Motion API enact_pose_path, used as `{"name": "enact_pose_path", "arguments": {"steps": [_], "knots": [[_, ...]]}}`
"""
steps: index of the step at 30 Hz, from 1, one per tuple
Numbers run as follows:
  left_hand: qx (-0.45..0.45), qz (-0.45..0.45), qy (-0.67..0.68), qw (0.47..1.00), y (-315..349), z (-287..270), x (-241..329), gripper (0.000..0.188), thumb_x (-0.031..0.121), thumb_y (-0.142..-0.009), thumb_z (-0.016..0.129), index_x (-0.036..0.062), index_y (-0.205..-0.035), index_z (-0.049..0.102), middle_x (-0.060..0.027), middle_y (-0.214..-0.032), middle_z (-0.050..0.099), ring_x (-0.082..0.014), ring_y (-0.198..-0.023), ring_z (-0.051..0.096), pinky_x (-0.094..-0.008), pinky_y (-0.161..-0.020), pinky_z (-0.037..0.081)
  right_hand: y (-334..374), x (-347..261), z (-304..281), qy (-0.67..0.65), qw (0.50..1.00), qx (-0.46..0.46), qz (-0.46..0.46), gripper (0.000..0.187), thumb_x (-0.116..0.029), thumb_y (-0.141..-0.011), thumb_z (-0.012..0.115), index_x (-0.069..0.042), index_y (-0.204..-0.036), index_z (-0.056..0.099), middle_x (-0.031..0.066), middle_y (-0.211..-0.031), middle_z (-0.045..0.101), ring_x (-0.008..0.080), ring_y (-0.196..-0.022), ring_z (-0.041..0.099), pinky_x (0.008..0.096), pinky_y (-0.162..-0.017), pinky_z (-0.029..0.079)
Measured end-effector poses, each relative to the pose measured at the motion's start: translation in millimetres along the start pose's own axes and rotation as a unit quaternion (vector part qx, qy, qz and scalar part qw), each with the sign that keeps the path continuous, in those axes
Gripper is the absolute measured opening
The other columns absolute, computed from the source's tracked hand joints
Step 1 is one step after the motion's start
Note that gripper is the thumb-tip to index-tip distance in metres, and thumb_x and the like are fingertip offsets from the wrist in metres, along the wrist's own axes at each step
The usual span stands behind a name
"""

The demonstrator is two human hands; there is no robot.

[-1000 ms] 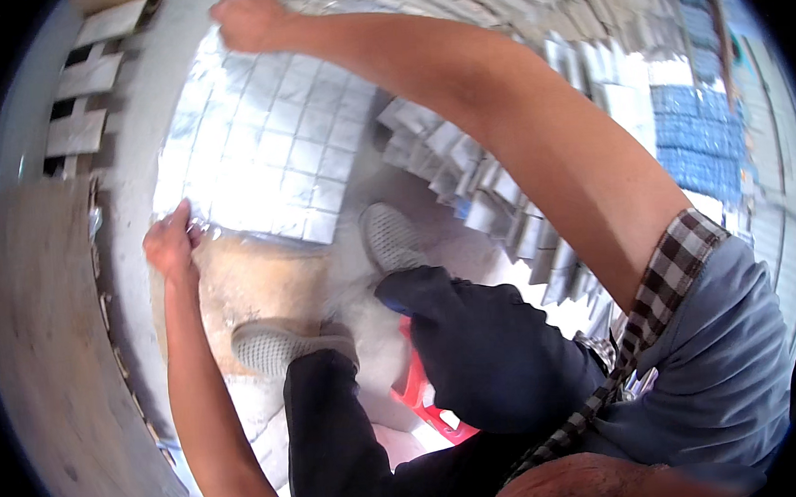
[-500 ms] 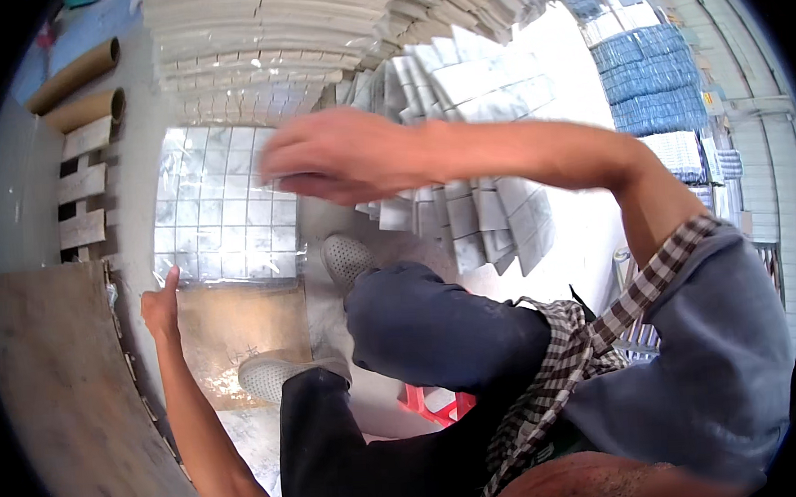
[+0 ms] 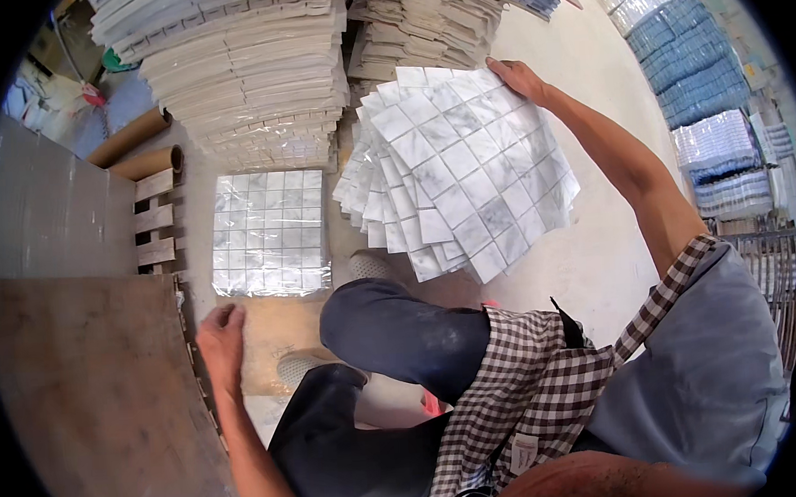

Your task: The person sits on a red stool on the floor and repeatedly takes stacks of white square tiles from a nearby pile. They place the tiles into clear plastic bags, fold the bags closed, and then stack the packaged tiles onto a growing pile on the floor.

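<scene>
My right hand [image 3: 520, 82] is closed on the far right edge of a mosaic tile sheet [image 3: 474, 159], white and grey marble squares in a grid. That sheet lies tilted on top of a fanned-out pile of similar sheets [image 3: 402, 208]. To the left sits a neat square stack of mosaic tile sheets [image 3: 269, 228], covered in clear plastic film. Just below its near left corner is my left hand [image 3: 221, 339], apart from the stack, empty, with its fingers loosely bent.
Tall piles of pale sheets [image 3: 254, 85] rise behind the wrapped stack. Cardboard tubes [image 3: 146, 158] and wooden slats [image 3: 155, 216] are at the left, above a brown board [image 3: 80, 373]. Bluish stacks [image 3: 690, 62] line the right side. My knees and shoes are close to the wrapped stack.
My right hand has moved from over the wrapped stack to the far edge of the loose pile and taken hold of the top sheet. My left fingers have drawn back from the wrapped stack.
</scene>
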State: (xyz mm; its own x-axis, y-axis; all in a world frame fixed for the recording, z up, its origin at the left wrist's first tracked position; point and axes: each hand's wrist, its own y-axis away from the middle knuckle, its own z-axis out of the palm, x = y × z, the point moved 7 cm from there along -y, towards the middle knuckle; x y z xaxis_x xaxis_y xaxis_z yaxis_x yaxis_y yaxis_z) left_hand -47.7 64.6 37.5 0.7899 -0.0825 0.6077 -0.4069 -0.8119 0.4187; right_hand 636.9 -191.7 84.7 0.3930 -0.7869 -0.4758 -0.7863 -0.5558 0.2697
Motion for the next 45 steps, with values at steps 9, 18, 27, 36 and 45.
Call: {"name": "enact_pose_path", "arguments": {"steps": [9,18,27,36,45], "knots": [[-0.053,0.022,0.157,0.986,56,55,77,0.04,0.023,-0.089,0.068,-0.0078,-0.115,0.067,-0.0198,-0.104,0.072,-0.0242,-0.096,0.069,-0.0337,-0.086,0.052,46,-29,-37,-0.217,0.971,-0.018,-0.096,0.037,-0.026,-0.091,0.072,0.001,-0.117,0.069,0.0012,-0.101,0.07,0.0087,-0.084,0.063,0.0223,-0.073,0.049],[-0.003,0.171,-0.011,0.985,35,81,117,0.033,0.022,-0.087,0.068,-0.003,-0.109,0.07,-0.0216,-0.103,0.072,-0.0344,-0.097,0.07,-0.0397,-0.086,0.054,60,-49,-52,-0.236,0.968,-0.078,0.021,0.038,-0.015,-0.081,0.078,0.007,-0.111,0.07,0.0134,-0.098,0.072,0.019,-0.08,0.069,0.0324,-0.072,0.056],[0.012,0.231,0.168,0.958,45,93,157,0.028,0.019,-0.089,0.065,-0.0018,-0.106,0.072,-0.0203,-0.097,0.073,-0.0315,-0.09,0.071,-0.0365,-0.083,0.054,214,-172,-115,-0.155,0.972,0.009,-0.177,0.025,-0.018,-0.086,0.073,0.004,-0.098,0.072,0.0077,-0.087,0.071,0.0136,-0.073,0.066,0.0263,-0.064,0.052],[-0.199,0.207,0.327,0.9,84,107,185,0.065,0.007,-0.076,0.081,-0.0005,-0.135,0.054,-0.0142,-0.125,0.064,-0.0238,-0.112,0.062,-0.0362,-0.098,0.05,369,-297,-142,-0.192,0.913,-0.069,-0.354,0.033,-0.018,-0.09,0.071,0.004,-0.114,0.067,0.0093,-0.101,0.072,0.0122,-0.089,0.067,0.0262,-0.082,0.053],[-0.082,0.162,0.581,0.794,78,65,130,0.057,0.014,-0.08,0.082,-0.0031,-0.128,0.057,-0.0126,-0.121,0.065,-0.0235,-0.108,0.063,-0.0353,-0.092,0.051,359,-418,-86,-0.296,0.821,-0.09,-0.481,0.017,-0.009,-0.085,0.073,0.003,-0.097,0.072,0.0069,-0.089,0.072,0.0126,-0.076,0.067,0.0274,-0.069,0.055]]}}
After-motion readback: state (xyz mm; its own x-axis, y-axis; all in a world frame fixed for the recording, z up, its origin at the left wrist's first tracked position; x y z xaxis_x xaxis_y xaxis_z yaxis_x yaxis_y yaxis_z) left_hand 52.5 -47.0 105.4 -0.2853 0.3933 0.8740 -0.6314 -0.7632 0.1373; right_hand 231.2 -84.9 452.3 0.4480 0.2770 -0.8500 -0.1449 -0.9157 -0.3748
